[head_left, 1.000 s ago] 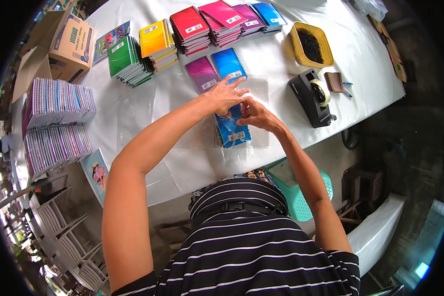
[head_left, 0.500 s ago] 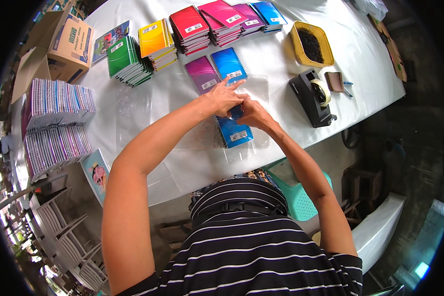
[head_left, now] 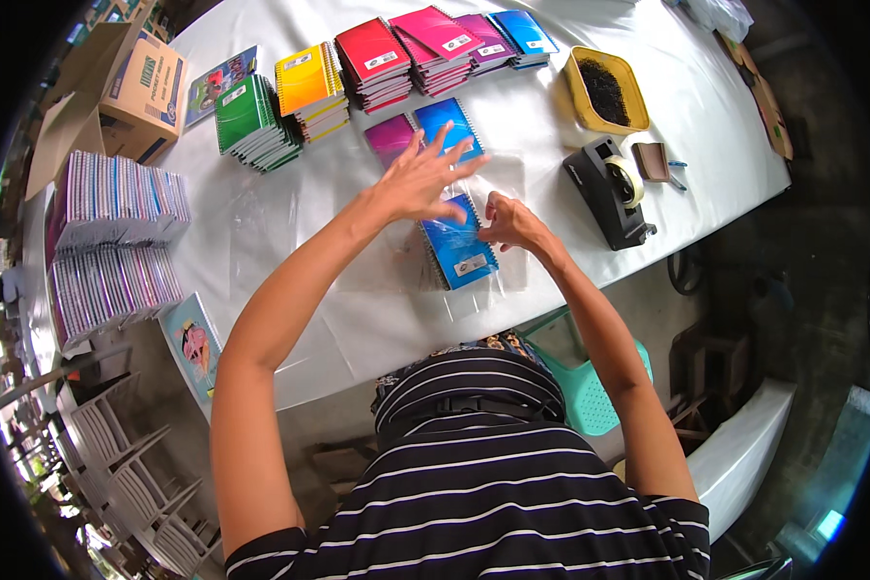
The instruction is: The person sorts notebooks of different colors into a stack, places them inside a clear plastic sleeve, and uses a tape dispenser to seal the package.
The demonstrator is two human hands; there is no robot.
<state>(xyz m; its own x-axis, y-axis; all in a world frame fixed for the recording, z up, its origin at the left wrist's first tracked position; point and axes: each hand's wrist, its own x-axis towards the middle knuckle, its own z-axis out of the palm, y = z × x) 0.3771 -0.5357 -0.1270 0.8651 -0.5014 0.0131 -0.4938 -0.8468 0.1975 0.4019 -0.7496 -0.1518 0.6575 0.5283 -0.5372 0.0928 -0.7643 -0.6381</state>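
Observation:
A blue spiral notebook [head_left: 451, 249] lies in front of me on clear plastic film [head_left: 382, 266]. Above it, my left hand [head_left: 420, 182] is open with its fingers spread, holding nothing. At the notebook's right edge my right hand [head_left: 518, 224] has its fingers curled and pinched together. Anything between those fingertips is too small to make out. Just beyond my left hand, a purple notebook [head_left: 390, 138] and another blue notebook [head_left: 447, 121] lie side by side, partly covered by my fingers.
Notebook stacks in green [head_left: 245, 111], yellow [head_left: 304, 77], red [head_left: 369, 53], pink and other colours line the far side. Right of my hands stand a tape dispenser [head_left: 604, 193] and a yellow tub [head_left: 578, 92]. Wrapped notebook piles [head_left: 116, 208] and a cardboard box [head_left: 143, 92] are left.
My hands were together over the near blue notebook. My left hand has lifted away to the left and spread open; my right hand has drawn slightly right, uncovering more of the notebook.

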